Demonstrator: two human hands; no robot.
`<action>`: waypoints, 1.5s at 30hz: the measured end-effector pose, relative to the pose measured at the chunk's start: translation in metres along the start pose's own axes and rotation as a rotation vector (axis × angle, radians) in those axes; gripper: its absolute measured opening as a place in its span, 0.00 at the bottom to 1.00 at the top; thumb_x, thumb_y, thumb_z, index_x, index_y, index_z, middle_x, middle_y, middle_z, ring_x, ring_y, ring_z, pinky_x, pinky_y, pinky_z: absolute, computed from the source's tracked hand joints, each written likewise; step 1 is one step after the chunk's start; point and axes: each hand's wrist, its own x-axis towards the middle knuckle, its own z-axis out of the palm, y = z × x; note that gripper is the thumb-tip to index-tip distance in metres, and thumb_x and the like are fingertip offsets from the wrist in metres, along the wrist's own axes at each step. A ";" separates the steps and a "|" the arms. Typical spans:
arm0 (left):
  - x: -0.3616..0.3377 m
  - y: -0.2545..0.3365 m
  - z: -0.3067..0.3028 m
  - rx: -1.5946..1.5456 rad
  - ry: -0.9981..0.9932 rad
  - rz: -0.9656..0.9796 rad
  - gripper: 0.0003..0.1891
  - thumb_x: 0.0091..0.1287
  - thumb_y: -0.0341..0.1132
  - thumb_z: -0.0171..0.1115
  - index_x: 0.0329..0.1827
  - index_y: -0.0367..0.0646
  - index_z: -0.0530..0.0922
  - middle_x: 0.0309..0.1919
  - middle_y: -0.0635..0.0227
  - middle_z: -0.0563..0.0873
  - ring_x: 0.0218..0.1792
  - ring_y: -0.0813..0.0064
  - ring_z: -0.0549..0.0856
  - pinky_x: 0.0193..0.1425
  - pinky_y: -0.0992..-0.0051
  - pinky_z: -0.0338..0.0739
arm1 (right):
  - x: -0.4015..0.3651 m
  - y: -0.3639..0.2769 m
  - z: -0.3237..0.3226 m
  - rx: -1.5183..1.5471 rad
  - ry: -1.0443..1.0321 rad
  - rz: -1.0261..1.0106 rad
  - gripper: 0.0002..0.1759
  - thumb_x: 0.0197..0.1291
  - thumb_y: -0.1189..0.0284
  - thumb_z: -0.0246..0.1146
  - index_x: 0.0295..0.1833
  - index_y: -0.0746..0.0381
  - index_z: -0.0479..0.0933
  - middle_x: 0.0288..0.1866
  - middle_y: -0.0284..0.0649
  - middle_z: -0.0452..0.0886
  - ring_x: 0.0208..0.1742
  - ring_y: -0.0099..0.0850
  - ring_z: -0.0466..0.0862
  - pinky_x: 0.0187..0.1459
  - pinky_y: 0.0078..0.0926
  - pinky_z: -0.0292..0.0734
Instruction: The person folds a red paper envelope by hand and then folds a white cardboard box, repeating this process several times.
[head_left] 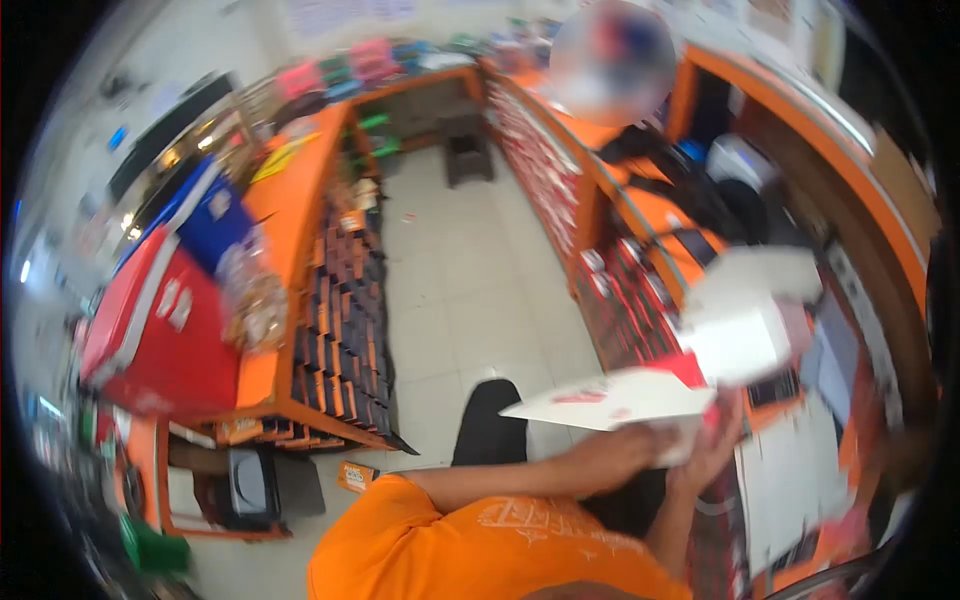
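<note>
My left hand (pixel 620 454) is closed on the lower edge of a white folded card (pixel 640 398) with red marks, which points left over the floor. Close beside it on the right, my right hand (pixel 712 445) wraps round the lower end of the same card, near a pink-red part. White sheets (pixel 735 340) show just behind and above the card; whether they are joined to it cannot be made out. Motion blurs the fingers of both hands.
An orange counter (pixel 290 235) at left bears a red cooler box (pixel 175 330) and a blue one (pixel 210 215). Shelves of small boxes (pixel 340 320) stand below. At right, a desk holds papers (pixel 790 480). A dark stool (pixel 466 145) stands at the aisle's far end.
</note>
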 end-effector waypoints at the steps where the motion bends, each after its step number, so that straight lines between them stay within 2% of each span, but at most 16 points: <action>1: 0.023 0.034 -0.031 -0.663 0.041 -0.329 0.26 0.70 0.29 0.57 0.73 0.39 0.73 0.66 0.51 0.81 0.65 0.51 0.80 0.69 0.58 0.75 | 0.004 -0.013 0.000 0.009 -0.011 -0.074 0.48 0.72 0.44 0.62 0.81 0.69 0.58 0.79 0.52 0.65 0.80 0.44 0.65 0.79 0.47 0.60; 2: 0.016 -0.006 -0.005 0.191 0.180 0.113 0.26 0.71 0.27 0.55 0.73 0.38 0.73 0.65 0.49 0.81 0.62 0.50 0.82 0.67 0.58 0.76 | 0.007 -0.024 0.001 0.016 -0.023 -0.148 0.52 0.70 0.40 0.61 0.82 0.69 0.55 0.81 0.52 0.62 0.82 0.44 0.62 0.80 0.49 0.58; 3: 0.024 0.000 -0.021 0.180 0.300 0.178 0.26 0.70 0.28 0.56 0.73 0.39 0.72 0.65 0.51 0.82 0.57 0.51 0.84 0.63 0.58 0.79 | 0.003 -0.025 -0.005 0.058 0.001 -0.118 0.54 0.70 0.39 0.60 0.82 0.70 0.52 0.82 0.52 0.59 0.83 0.45 0.61 0.80 0.51 0.58; 6: 0.070 0.000 -0.047 0.364 0.243 -0.059 0.28 0.69 0.28 0.55 0.74 0.45 0.73 0.50 0.53 0.86 0.48 0.49 0.84 0.49 0.52 0.82 | -0.001 -0.029 -0.034 0.102 0.072 -0.078 0.49 0.73 0.42 0.57 0.82 0.68 0.52 0.83 0.53 0.57 0.84 0.46 0.60 0.81 0.54 0.56; 7: 0.091 -0.004 -0.052 0.407 0.141 -0.158 0.28 0.68 0.29 0.56 0.73 0.41 0.72 0.52 0.54 0.86 0.48 0.49 0.85 0.49 0.52 0.82 | -0.001 -0.031 -0.041 0.104 0.102 -0.059 0.50 0.73 0.39 0.54 0.81 0.70 0.54 0.81 0.52 0.58 0.82 0.45 0.62 0.79 0.51 0.59; 9: 0.130 -0.010 -0.053 0.485 0.143 -0.073 0.29 0.65 0.27 0.57 0.73 0.37 0.70 0.57 0.55 0.86 0.48 0.50 0.85 0.50 0.52 0.83 | -0.006 -0.029 -0.057 0.102 0.127 -0.097 0.42 0.77 0.46 0.54 0.78 0.70 0.59 0.78 0.51 0.62 0.79 0.43 0.66 0.76 0.48 0.65; 15: 0.201 0.014 -0.017 0.583 -0.205 0.009 0.23 0.66 0.26 0.56 0.65 0.41 0.75 0.41 0.47 0.89 0.47 0.46 0.88 0.50 0.49 0.82 | -0.037 -0.033 -0.094 0.020 0.151 -0.057 0.29 0.80 0.56 0.53 0.70 0.70 0.69 0.70 0.48 0.70 0.68 0.36 0.75 0.66 0.37 0.75; 20: 0.258 -0.009 0.016 0.559 -0.249 0.091 0.22 0.67 0.29 0.58 0.65 0.44 0.76 0.43 0.49 0.90 0.50 0.45 0.88 0.54 0.51 0.82 | -0.063 -0.026 -0.118 -0.017 0.185 0.096 0.15 0.78 0.71 0.55 0.62 0.67 0.76 0.61 0.45 0.76 0.61 0.31 0.79 0.59 0.30 0.79; 25: 0.293 -0.026 0.042 0.177 -0.187 0.169 0.21 0.69 0.32 0.58 0.65 0.40 0.78 0.50 0.45 0.88 0.54 0.45 0.87 0.59 0.54 0.79 | -0.076 -0.027 -0.132 -0.008 0.158 0.163 0.11 0.75 0.79 0.58 0.58 0.69 0.77 0.60 0.44 0.76 0.58 0.28 0.80 0.58 0.23 0.77; 27: 0.276 0.018 0.057 0.438 0.328 0.458 0.23 0.68 0.36 0.64 0.65 0.35 0.77 0.55 0.45 0.85 0.58 0.43 0.83 0.62 0.52 0.77 | -0.076 -0.030 -0.132 0.009 0.180 0.173 0.10 0.74 0.79 0.58 0.57 0.69 0.78 0.58 0.44 0.77 0.57 0.28 0.81 0.57 0.23 0.77; 31: 0.241 0.048 0.126 0.114 -0.475 0.676 0.44 0.62 0.55 0.75 0.75 0.37 0.70 0.77 0.46 0.70 0.81 0.49 0.64 0.83 0.55 0.62 | -0.082 -0.034 -0.122 0.010 0.247 0.084 0.08 0.75 0.79 0.58 0.51 0.70 0.80 0.45 0.43 0.82 0.43 0.26 0.83 0.47 0.23 0.81; 35: 0.238 0.071 0.160 0.359 -0.618 0.661 0.46 0.60 0.58 0.75 0.76 0.41 0.71 0.80 0.50 0.66 0.81 0.46 0.62 0.82 0.54 0.63 | -0.083 -0.045 -0.117 -0.055 0.296 -0.073 0.08 0.76 0.79 0.55 0.48 0.70 0.80 0.37 0.42 0.82 0.34 0.24 0.82 0.39 0.21 0.81; 37: 0.250 0.078 0.156 0.301 -0.739 0.681 0.35 0.63 0.54 0.72 0.71 0.46 0.78 0.70 0.46 0.78 0.71 0.45 0.77 0.74 0.54 0.73 | -0.087 -0.045 -0.120 -0.037 0.318 -0.066 0.08 0.75 0.80 0.55 0.48 0.70 0.80 0.37 0.41 0.82 0.34 0.24 0.82 0.39 0.21 0.81; 41: 0.261 0.088 0.142 0.062 -0.826 0.507 0.21 0.67 0.49 0.69 0.57 0.47 0.86 0.49 0.47 0.89 0.51 0.46 0.88 0.58 0.54 0.81 | -0.094 -0.041 -0.124 0.027 0.399 -0.006 0.08 0.76 0.80 0.55 0.48 0.69 0.80 0.36 0.40 0.82 0.33 0.23 0.82 0.36 0.20 0.78; 43: 0.258 0.092 0.141 0.280 -0.513 0.670 0.13 0.68 0.45 0.67 0.43 0.45 0.88 0.34 0.53 0.90 0.39 0.48 0.89 0.47 0.55 0.82 | -0.095 -0.033 -0.131 0.024 0.419 0.000 0.08 0.76 0.79 0.55 0.48 0.69 0.80 0.36 0.40 0.82 0.33 0.23 0.82 0.35 0.20 0.77; 45: 0.258 0.093 0.137 0.267 -0.471 0.671 0.13 0.68 0.45 0.68 0.41 0.45 0.88 0.33 0.55 0.90 0.38 0.49 0.89 0.45 0.56 0.81 | -0.097 -0.032 -0.135 0.021 0.443 0.012 0.08 0.76 0.78 0.55 0.48 0.68 0.79 0.36 0.40 0.82 0.33 0.22 0.81 0.35 0.19 0.76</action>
